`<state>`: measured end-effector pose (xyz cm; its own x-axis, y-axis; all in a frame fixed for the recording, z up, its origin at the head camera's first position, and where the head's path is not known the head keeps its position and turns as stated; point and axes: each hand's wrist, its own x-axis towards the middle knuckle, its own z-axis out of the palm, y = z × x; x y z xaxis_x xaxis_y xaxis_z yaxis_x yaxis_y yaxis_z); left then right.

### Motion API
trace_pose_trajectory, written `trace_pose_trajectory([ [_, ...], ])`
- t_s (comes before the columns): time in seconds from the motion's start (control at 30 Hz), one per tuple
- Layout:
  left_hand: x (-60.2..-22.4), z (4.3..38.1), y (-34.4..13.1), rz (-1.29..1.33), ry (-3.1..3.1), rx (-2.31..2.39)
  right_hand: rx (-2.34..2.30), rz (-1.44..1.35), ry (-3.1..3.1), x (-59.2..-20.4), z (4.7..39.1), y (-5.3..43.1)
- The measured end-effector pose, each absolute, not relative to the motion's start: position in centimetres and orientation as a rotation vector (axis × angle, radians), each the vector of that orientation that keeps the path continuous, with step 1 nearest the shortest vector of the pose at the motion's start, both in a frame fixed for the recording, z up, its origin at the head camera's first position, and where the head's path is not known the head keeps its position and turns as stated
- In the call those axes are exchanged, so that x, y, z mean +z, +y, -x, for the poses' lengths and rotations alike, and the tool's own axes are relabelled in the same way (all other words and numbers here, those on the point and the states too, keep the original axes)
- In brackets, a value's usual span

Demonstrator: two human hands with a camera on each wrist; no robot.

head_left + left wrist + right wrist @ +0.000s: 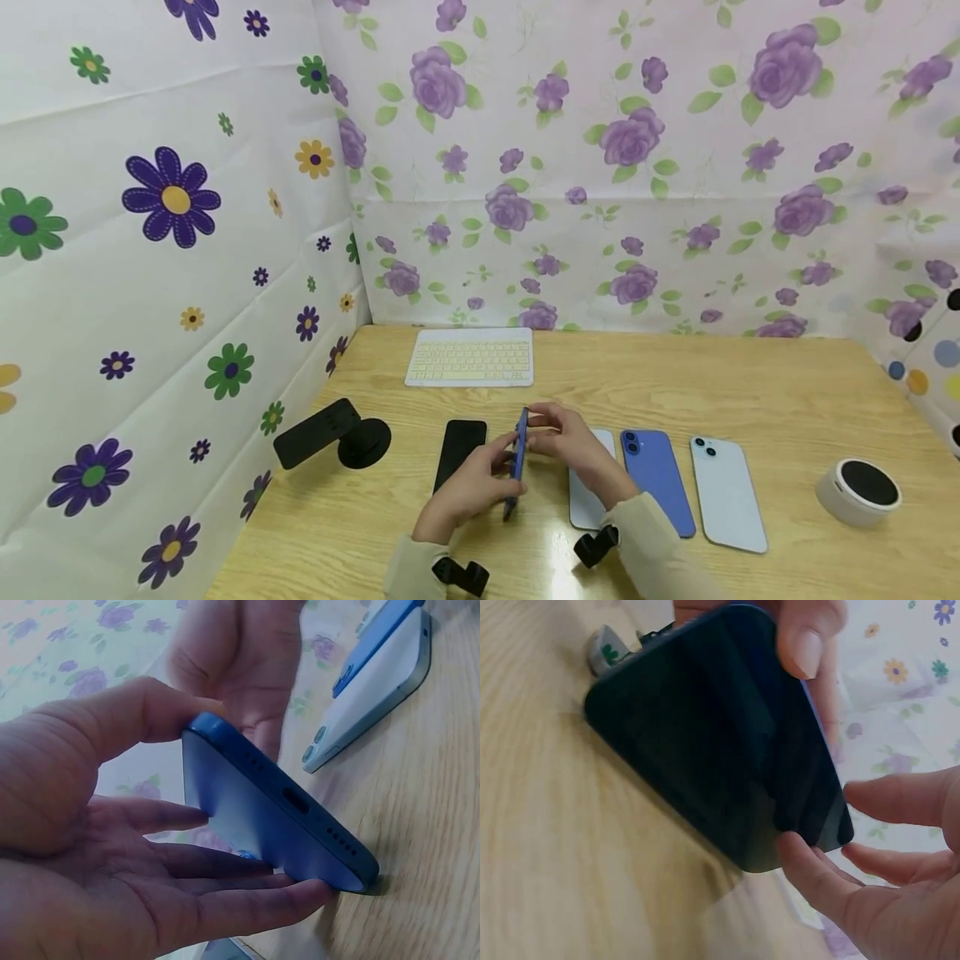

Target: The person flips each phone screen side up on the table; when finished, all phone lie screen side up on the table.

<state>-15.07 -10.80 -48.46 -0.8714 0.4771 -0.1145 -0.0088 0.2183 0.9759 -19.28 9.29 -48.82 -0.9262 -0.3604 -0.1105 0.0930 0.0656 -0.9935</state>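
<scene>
A blue smartphone stands on its long edge on the wooden table between both hands. My left hand grips its near end. In the left wrist view the thumb presses the upper corner and the fingers lie along the blue back, beside the charging port. My right hand holds the far end, with one fingertip on the dark screen in the right wrist view. Left of it lies a black phone, partly hidden by the left hand. A pale phone lies partly under the right forearm.
Right of the hands lie another blue phone and a light blue phone, camera sides up. A white keyboard sits behind. A black stand-like device is at left, a round white device at far right.
</scene>
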Motion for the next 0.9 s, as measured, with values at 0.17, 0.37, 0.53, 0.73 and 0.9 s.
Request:
trace_pose_trajectory([
  [0.17,-48.4,15.0,-10.9,-0.430,2.037,1.756,-1.902,0.307,1.960,-49.4,18.9,9.1],
  [0.37,-48.5,14.7,-10.9,-0.388,1.946,1.840,-1.870,0.323,1.941,-49.4,18.3,9.0],
  [0.53,-48.4,14.5,-10.9,-0.356,1.903,1.856,-1.842,0.312,1.965,-49.6,17.6,9.0],
  [0.73,-48.1,14.1,-11.3,-0.341,1.850,1.872,-1.783,0.341,2.009,-49.8,16.8,8.8],
  [0.9,-48.0,14.0,-11.7,-0.344,1.814,1.894,-1.738,0.330,2.088,-49.7,16.3,8.5],
])
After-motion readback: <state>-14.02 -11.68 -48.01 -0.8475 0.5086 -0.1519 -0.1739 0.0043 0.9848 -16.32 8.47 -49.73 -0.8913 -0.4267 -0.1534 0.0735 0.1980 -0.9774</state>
